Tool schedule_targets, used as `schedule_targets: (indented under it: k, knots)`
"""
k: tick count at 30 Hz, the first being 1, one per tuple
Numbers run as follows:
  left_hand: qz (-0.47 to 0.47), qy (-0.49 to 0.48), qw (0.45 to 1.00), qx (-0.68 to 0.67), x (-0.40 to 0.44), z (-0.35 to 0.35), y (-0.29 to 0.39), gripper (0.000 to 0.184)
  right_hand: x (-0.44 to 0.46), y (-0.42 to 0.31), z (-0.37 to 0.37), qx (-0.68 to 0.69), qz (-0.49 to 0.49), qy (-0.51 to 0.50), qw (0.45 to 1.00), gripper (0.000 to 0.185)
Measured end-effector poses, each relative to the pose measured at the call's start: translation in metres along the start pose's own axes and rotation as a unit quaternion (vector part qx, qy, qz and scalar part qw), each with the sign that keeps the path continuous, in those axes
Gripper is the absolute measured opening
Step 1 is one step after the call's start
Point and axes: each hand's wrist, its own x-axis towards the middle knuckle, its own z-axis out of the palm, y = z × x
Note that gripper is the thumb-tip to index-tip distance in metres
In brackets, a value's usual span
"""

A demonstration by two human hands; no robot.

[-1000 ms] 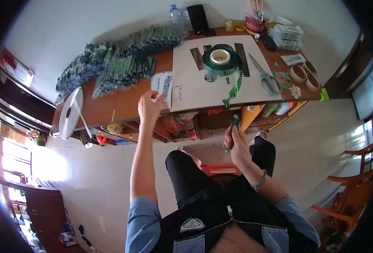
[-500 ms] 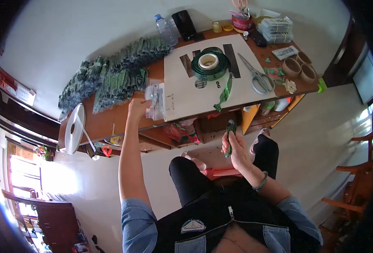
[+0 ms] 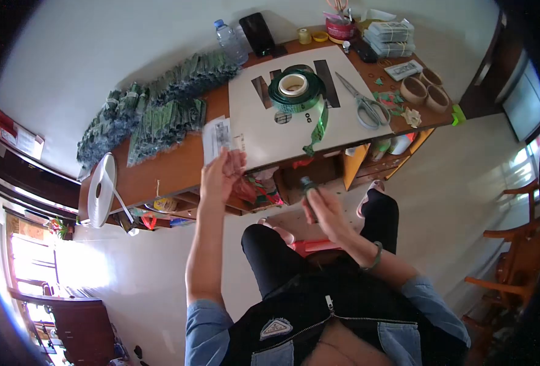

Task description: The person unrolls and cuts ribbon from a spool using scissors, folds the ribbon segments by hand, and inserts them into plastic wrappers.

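My left hand (image 3: 220, 177) is raised at the table's front edge, its fingers closed on what looks like a thin clear plastic bag, barely visible against the background. Just beyond it lies a stack of printed clear bags (image 3: 217, 135). Above my lap, my right hand (image 3: 326, 210) is wrapped round a small dark green ribbon bundle (image 3: 307, 183), blurred by motion and partly hidden by the fingers. A large roll of shiny green ribbon (image 3: 318, 91) rests on the white board (image 3: 264, 143), its loose end trailing toward me. Grey-handled scissors (image 3: 370, 113) lie to its right.
Several rows of bagged green bundles (image 3: 166, 119) cover the table's left side. A white tape roll (image 3: 102, 189) stands at the left edge. A water bottle (image 3: 230, 43) and a phone (image 3: 257, 33) are behind. Cardboard rings (image 3: 413, 90) sit at right, near wrapped stacks (image 3: 392, 38).
My left hand has drawn back from the stack of printed bags, moving right and toward me. My right hand has shifted slightly left, tilting the green bundle.
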Motion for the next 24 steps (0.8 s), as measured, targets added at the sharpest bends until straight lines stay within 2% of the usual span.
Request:
schedule_targets:
  k: [2, 3, 6, 7, 10, 11, 14, 18, 22, 24]
  knots:
    - [-0.012, 0.008, 0.999, -0.029, -0.016, 0.026, -0.013, 0.037, -0.002, 0.002, 0.016, -0.093, 0.013, -0.007, 0.996, 0.028]
    - [-0.019, 0.018, 0.998, -0.053, -0.023, 0.037, -0.019, 0.037, -0.004, 0.002, 0.022, -0.097, 0.018, -0.004, 0.995, 0.028]
    - [-0.029, 0.018, 0.996, -0.088, -0.039, 0.056, -0.03, 0.036, -0.003, -0.001, 0.035, -0.289, -0.165, -0.03, 0.942, 0.028]
    - [-0.027, 0.009, 0.995, -0.094, -0.042, 0.06, -0.033, 0.035, -0.002, 0.0, 0.037, -0.292, -0.162, -0.029, 0.942, 0.028]
    - [-0.013, -0.007, 0.996, -0.093, -0.049, 0.066, -0.043, 0.035, 0.002, 0.005, 0.04, -0.188, -0.02, 0.002, 0.982, 0.03]
    - [0.0, -0.013, 0.996, -0.083, -0.05, 0.066, -0.046, 0.035, 0.006, 0.008, 0.038, -0.19, -0.018, 0.002, 0.982, 0.03]
    - [0.02, -0.01, 0.997, -0.07, -0.057, 0.074, -0.052, 0.035, 0.018, 0.022, 0.031, -0.048, 0.065, 0.018, 0.997, 0.032]
    - [0.035, -0.004, 0.998, -0.052, -0.065, 0.082, -0.059, 0.035, 0.016, 0.025, 0.036, -0.018, 0.111, -0.052, 0.992, 0.031]
    - [0.033, -0.013, 0.999, -0.034, -0.073, 0.081, -0.065, 0.034, 0.016, 0.009, 0.03, 0.079, 0.148, 0.005, 0.986, 0.03]
    - [0.016, -0.025, 0.999, -0.015, -0.077, 0.083, -0.064, 0.033, 0.013, 0.014, 0.028, 0.061, 0.146, -0.002, 0.987, 0.027]
